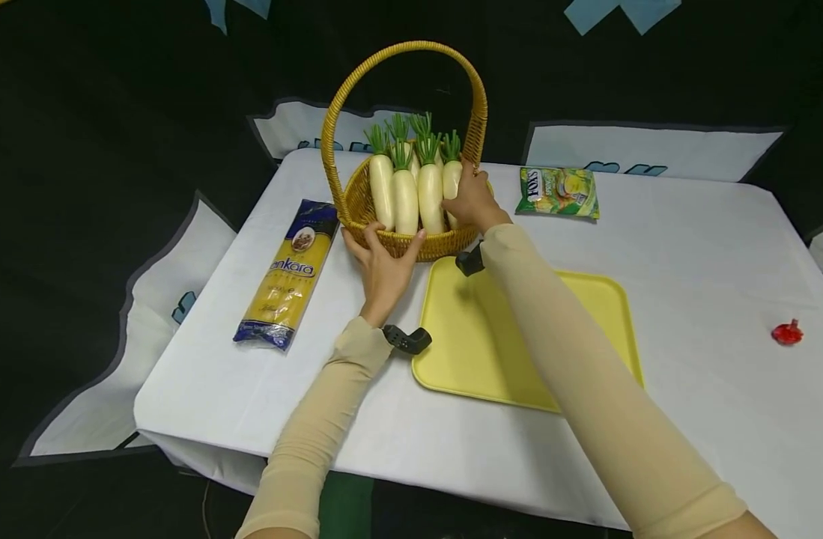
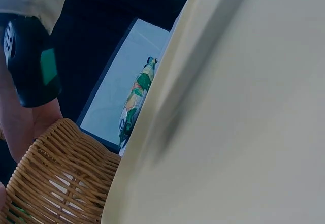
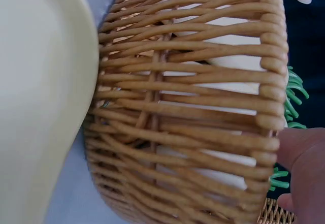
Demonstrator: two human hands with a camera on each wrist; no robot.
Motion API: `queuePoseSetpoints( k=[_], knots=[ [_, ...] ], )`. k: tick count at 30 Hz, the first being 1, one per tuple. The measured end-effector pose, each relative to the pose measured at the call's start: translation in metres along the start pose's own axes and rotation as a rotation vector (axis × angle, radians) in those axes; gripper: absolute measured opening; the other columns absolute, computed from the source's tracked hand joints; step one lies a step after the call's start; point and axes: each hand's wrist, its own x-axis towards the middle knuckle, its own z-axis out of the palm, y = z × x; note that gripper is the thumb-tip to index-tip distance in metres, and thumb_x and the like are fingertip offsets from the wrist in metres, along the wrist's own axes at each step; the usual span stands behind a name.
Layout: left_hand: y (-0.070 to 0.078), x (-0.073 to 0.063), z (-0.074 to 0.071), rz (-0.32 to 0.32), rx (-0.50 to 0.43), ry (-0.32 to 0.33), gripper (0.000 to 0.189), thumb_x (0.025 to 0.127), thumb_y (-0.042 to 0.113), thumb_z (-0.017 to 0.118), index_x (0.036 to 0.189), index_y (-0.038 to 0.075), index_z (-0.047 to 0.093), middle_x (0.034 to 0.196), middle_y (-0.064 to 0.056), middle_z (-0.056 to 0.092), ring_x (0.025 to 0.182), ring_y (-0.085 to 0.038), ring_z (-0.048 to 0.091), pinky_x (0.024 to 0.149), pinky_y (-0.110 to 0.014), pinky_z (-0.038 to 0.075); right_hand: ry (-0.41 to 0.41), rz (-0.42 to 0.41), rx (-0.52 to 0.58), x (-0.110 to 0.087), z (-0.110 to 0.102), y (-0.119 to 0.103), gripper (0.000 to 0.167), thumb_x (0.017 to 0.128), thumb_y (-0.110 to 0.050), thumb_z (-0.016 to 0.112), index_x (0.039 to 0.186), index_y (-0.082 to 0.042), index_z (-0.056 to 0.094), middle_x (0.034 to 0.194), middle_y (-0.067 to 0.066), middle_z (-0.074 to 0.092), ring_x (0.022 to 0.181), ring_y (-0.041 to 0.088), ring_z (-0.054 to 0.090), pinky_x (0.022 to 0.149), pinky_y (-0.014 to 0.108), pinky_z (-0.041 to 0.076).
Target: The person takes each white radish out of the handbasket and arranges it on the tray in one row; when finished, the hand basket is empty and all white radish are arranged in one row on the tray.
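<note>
A wicker basket (image 1: 445, 243) with a tall arched handle stands at the back of the table. Several white radishes (image 1: 406, 198) with green tops stand upright in it. My left hand (image 1: 387, 273) holds the basket's front rim, fingers and thumb spread along it. Reaching over the right side of the rim, my right hand (image 1: 475, 201) grips the rightmost white radish (image 1: 451, 176) beside the handle's foot; its far fingers are hidden. In the right wrist view, the right hand (image 3: 307, 173) crosses the basket wall (image 3: 203, 102), with radishes showing through the weave.
A yellow tray (image 1: 492, 352) lies before the basket, partly under my right forearm. Left of the basket lies a yellow and blue pasta packet (image 1: 290, 273). A green Fox's sweets bag (image 1: 558, 193) is at the back right, and a small red object (image 1: 787, 332) at the far right.
</note>
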Motion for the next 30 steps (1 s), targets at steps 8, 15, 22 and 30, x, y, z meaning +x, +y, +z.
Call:
queuePoseSetpoints(
  k=[8,15,22,30],
  knots=[
    [0.002,-0.001,0.000,0.022,0.026,0.019,0.077,0.066,0.077,0.053,0.116,0.021,0.034,0.149,-0.020,-0.015,0.138,-0.038,0.003,0.102,-0.052,0.031,-0.052,0.008,-0.037,0.003,-0.004,0.001,0.088,0.087,-0.024,0.055,0.144,-0.009,-0.010,0.149,0.024,0.007,0.135,0.036,0.024,0.105,0.044,0.030],
    [0.002,-0.002,-0.002,0.021,0.097,0.039,0.077,0.066,0.079,0.051,0.118,0.024,0.035,0.150,-0.020,-0.011,0.136,-0.042,0.011,0.103,-0.054,0.027,-0.092,-0.042,-0.122,0.003,-0.002,0.000,0.087,0.085,-0.015,0.059,0.145,-0.008,-0.004,0.148,0.024,0.018,0.135,0.035,0.023,0.106,0.044,0.030],
    [0.002,-0.007,-0.001,0.029,0.142,0.054,0.076,0.067,0.079,0.050,0.117,0.024,0.035,0.150,-0.021,-0.005,0.134,-0.044,0.016,0.101,-0.055,0.028,-0.110,-0.039,-0.185,-0.002,0.006,0.002,0.086,0.088,-0.012,0.054,0.144,-0.008,-0.011,0.145,0.032,0.015,0.116,0.037,0.048,0.092,0.044,0.043],
    [0.001,-0.003,-0.002,0.024,0.146,0.074,0.075,0.066,0.080,0.049,0.115,0.025,0.035,0.150,-0.020,-0.004,0.136,-0.041,0.015,0.104,-0.053,0.026,-0.039,-0.080,-0.211,0.001,0.010,0.002,0.087,0.086,-0.019,0.057,0.145,-0.006,-0.006,0.140,0.033,0.023,0.101,0.036,0.056,0.086,0.043,0.047]
  ],
)
